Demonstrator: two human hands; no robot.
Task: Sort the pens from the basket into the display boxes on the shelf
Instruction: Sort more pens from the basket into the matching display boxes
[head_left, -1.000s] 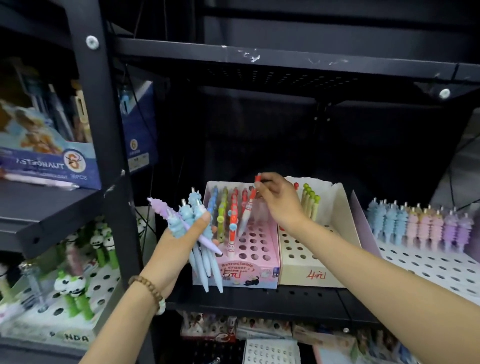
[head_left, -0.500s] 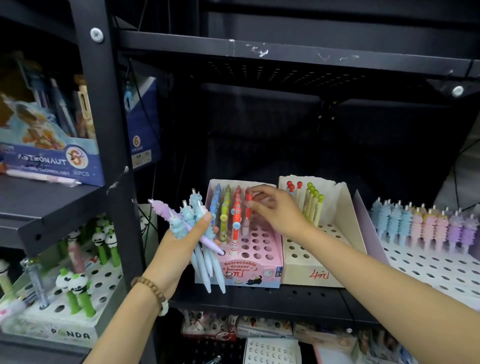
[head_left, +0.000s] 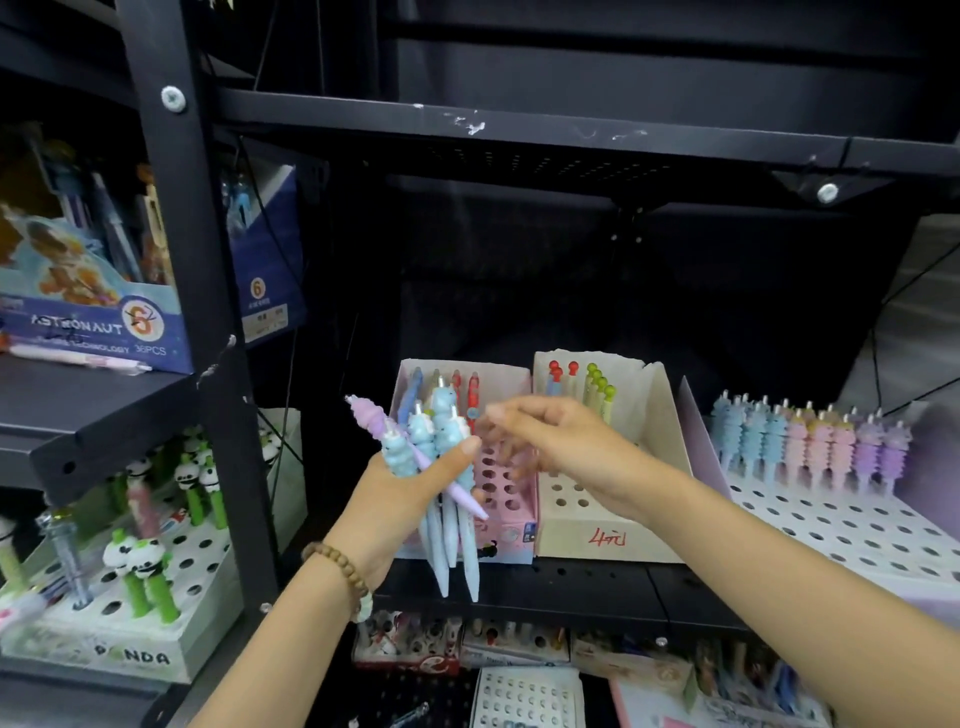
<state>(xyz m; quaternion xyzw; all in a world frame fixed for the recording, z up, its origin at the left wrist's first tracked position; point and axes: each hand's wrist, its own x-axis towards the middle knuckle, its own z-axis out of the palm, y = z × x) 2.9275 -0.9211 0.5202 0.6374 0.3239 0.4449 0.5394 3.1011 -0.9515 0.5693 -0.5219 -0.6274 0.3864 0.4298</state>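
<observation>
Head view: I look forward and down at a black store shelf, both hands raised in front of it.
Left hand: at 7 o'clock from the centre, wrapped round a bundle of pens, blue animal tops up and tips hanging down. One purple pen is splayed out towards 10 o'clock. I judge this fist serves as the supply to draw from.
Right hand: at 3 o'clock of the bundle, motion-blurred, fingers loose and pointing at the tops, holding nothing that I can make out. It is probably about to pick one.
Pink display box: directly behind the bundle, pens standing in its back row.
Beige display box: touching it at 3 o'clock, mostly bare holes.
Lavender tray: at 3 o'clock, holding matching pastel pens, which looks to me the likely home for the bundle.
Basket: not in view.
Edges: black upright post near the left wrist at 9 o'clock; upper shelf overhead at 12 o'clock.
Open room: dark free space above the boxes, and free holes in the tray's front rows.
</observation>
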